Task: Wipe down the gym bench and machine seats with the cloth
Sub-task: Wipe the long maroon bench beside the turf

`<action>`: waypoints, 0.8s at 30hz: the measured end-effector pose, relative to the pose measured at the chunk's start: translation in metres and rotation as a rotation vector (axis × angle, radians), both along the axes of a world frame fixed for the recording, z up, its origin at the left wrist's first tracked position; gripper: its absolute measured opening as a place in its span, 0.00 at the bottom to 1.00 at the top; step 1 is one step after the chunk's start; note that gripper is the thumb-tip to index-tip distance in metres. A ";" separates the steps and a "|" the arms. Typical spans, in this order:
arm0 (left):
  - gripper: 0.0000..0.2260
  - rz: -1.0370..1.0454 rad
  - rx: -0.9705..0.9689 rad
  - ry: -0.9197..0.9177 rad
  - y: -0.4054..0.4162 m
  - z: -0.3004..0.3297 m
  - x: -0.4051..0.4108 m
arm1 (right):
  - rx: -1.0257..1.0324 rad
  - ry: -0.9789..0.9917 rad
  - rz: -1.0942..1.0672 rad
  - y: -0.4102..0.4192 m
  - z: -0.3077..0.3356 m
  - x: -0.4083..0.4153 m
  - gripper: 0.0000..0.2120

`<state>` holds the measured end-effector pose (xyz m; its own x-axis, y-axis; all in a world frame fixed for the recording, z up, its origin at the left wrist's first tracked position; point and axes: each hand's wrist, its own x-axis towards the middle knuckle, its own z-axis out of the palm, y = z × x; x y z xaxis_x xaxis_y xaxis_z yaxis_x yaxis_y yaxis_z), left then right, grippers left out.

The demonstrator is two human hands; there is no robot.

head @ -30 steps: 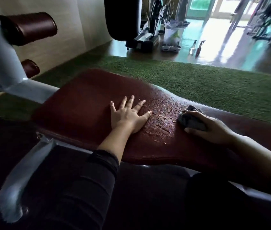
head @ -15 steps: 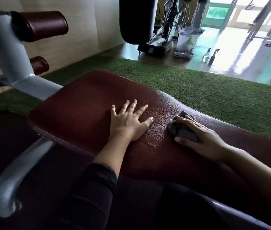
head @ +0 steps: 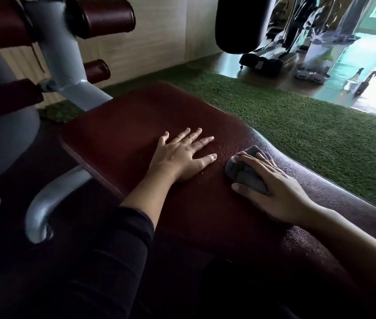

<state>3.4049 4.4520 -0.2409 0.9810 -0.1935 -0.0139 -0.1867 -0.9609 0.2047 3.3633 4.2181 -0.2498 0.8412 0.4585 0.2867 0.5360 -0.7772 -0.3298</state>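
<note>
Mid-wipe, the right hand [head: 274, 192] grips the cloth [head: 246, 173] on the wet bench [head: 125, 134], left hand [head: 180, 155] spread flat; next likely sweeping remaining droplets.

- No text, label, brand, number or sign can be read anywhere in the head view.
</note>
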 end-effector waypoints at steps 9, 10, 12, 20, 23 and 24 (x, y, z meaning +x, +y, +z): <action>0.23 0.049 0.047 -0.007 -0.003 -0.002 0.000 | 0.041 0.014 0.140 0.006 0.001 0.054 0.33; 0.23 0.046 0.062 -0.008 -0.003 -0.001 0.000 | 0.051 0.012 0.124 0.006 0.004 0.066 0.33; 0.23 0.034 0.070 0.006 -0.002 -0.001 0.000 | 0.104 0.027 0.048 -0.002 0.007 0.081 0.30; 0.24 0.031 0.079 0.014 -0.003 -0.001 0.001 | 0.061 -0.036 -0.082 -0.044 -0.006 0.016 0.30; 0.23 0.021 0.071 0.009 -0.003 -0.001 0.001 | 0.062 -0.087 -0.020 -0.012 -0.010 0.010 0.29; 0.23 0.018 0.074 0.008 -0.003 -0.001 0.001 | 0.071 -0.108 0.007 0.001 -0.007 0.016 0.28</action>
